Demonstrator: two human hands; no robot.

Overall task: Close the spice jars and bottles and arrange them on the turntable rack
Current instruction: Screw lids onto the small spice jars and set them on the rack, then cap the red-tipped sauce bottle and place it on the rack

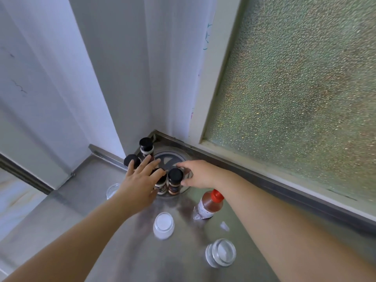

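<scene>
A round turntable rack (173, 157) sits in the corner of the steel counter. Several black-capped spice jars stand on or at its left and front: one at the back (146, 147), one at the left (131, 159), and two in front (161, 185) (175, 179). My left hand (140, 180) is spread flat, its straight fingers reaching over the left and front jars. At the rack's right rim lies my right hand (196, 174), forefinger and thumb spread beside the front-right jar. Whether they touch it is unclear.
A brown sauce bottle with a red cap (210, 204) stands right of the rack under my right forearm. Three clear glass jars with white contents stand on the counter (163, 224) (220, 253) (113, 190). A small white scrap (224, 226) lies nearby. Walls and a frosted window enclose the corner.
</scene>
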